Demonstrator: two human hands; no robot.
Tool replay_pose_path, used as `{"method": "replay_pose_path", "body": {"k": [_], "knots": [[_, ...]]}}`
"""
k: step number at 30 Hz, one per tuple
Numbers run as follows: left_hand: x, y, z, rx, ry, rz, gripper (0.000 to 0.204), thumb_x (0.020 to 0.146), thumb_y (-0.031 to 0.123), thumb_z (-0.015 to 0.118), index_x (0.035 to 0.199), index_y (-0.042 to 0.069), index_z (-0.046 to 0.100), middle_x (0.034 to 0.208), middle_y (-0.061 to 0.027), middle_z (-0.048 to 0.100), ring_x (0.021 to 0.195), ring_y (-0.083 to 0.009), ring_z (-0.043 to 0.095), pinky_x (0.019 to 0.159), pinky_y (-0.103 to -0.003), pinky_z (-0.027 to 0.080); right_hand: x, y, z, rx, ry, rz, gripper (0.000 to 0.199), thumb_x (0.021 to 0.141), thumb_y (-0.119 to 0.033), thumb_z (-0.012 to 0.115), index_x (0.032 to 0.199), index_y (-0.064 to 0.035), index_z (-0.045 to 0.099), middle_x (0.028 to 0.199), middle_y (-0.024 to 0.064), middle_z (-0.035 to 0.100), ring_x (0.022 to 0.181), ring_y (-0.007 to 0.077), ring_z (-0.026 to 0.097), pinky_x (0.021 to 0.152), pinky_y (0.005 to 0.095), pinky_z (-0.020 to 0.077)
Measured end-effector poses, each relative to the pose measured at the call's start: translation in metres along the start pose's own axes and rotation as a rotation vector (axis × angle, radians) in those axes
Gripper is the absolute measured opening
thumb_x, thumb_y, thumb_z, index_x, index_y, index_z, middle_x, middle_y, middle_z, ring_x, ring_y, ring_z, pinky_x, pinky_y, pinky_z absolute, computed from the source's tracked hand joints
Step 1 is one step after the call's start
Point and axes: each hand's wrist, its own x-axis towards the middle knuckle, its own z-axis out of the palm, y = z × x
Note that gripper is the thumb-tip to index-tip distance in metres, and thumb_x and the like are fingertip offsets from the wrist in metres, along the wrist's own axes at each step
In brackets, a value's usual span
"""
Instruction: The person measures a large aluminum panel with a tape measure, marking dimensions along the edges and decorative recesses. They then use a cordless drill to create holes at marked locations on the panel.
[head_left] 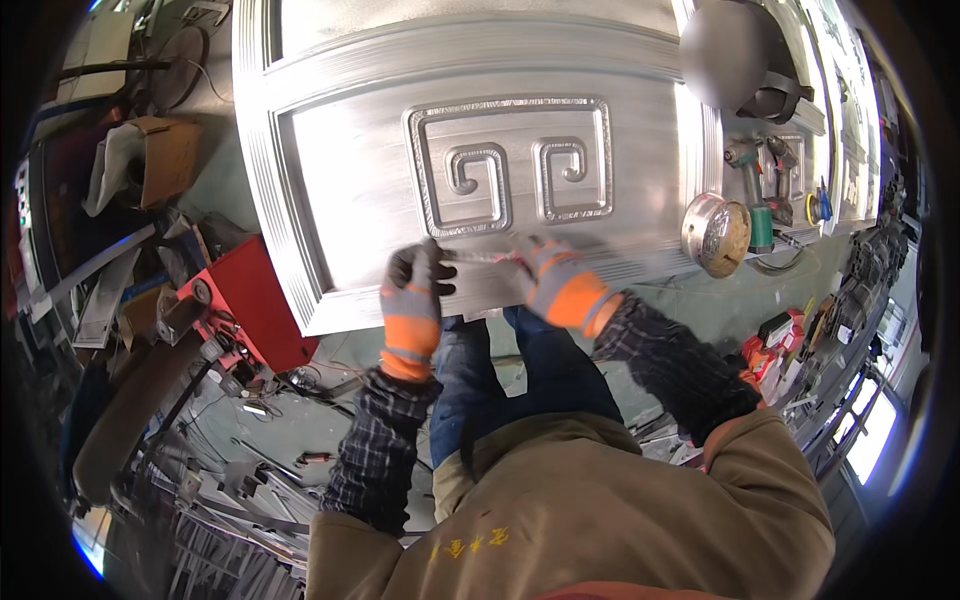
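In grey-and-orange work gloves, both my hands are over the near edge of a silvery metal door panel [350, 215]. My left hand [412, 305] is closed on one end of a thin, pale rod-like thing [480, 257], its kind too blurred to name. At the reddish end of this thing is my right hand [562, 280], with blurred fingers that seem to pinch it. Just beyond the hands, a raised square scroll ornament [413, 160] stands out on the panel.
On the panel's right side are a round tin [718, 235], a green power tool [755, 205] and a blurred rounded grey object [735, 55]. A red box-like cabinet [262, 305] and a cardboard box [168, 165] stand left. Cables and metal scraps litter the floor.
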Motion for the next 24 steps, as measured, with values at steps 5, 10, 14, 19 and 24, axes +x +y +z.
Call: {"method": "replay_pose_path", "body": {"k": [5,10,14,19,24], "knots": [[0.105,0.025,-0.087,-0.139,0.024,-0.040,0.036,0.103,0.040,0.062,0.114,0.006,0.061,0.090,-0.0051,0.065,0.079,-0.0177,0.066,0.063,-0.026,0.052,0.003,0.093,-0.082,-0.418,0.094,0.276,0.036,0.094,-0.029,0.057,0.128,-0.0190,0.065,0.119,0.0156,0.066,0.115,0.0359,0.060,0.099,0.0463,0.0488],[0.171,0.012,-0.113,-0.388,0.069,-0.068,0.024,0.101,0.032,0.067,0.105,0.009,0.065,0.090,0.0001,0.066,0.080,-0.0118,0.063,0.067,-0.022,0.054,0.020,0.130,-0.116,-0.628,0.098,0.362,0.041,0.093,-0.031,0.058,0.132,-0.0216,0.065,0.123,0.0139,0.065,0.117,0.0358,0.059,0.102,0.0463,0.0468],[0.170,0.010,-0.093,-0.392,0.200,-0.100,0.024,0.103,0.034,0.063,0.106,0.010,0.065,0.088,-0.0038,0.068,0.074,-0.0138,0.063,0.061,-0.024,0.047,0.039,0.126,-0.115,-0.738,0.092,0.422,0.042,0.093,-0.032,0.059,0.134,-0.0227,0.064,0.123,0.0122,0.065,0.116,0.0355,0.059,0.103,0.0456,0.0465],[0.176,0.009,-0.106,-0.302,0.239,-0.063,0.030,0.101,0.040,0.063,0.105,0.011,0.066,0.087,-0.0061,0.069,0.073,-0.0169,0.064,0.066,-0.030,0.058,0.062,0.086,-0.119,-0.745,0.015,0.459,0.044,0.090,-0.027,0.060,0.133,-0.0223,0.065,0.122,0.0113,0.066,0.118,0.0352,0.059,0.102,0.0454,0.0475],[0.173,0.012,-0.095,-0.300,0.334,-0.057,0.035,0.101,0.044,0.062,0.105,0.010,0.066,0.089,-0.0053,0.069,0.073,-0.0168,0.064,0.068,-0.031,0.059,0.065,0.097,-0.113,-0.751,0.077,0.409,0.044,0.088,-0.024,0.061,0.132,-0.0204,0.065,0.121,0.0126,0.066,0.117,0.0358,0.058,0.100,0.0461,0.0482]]}}
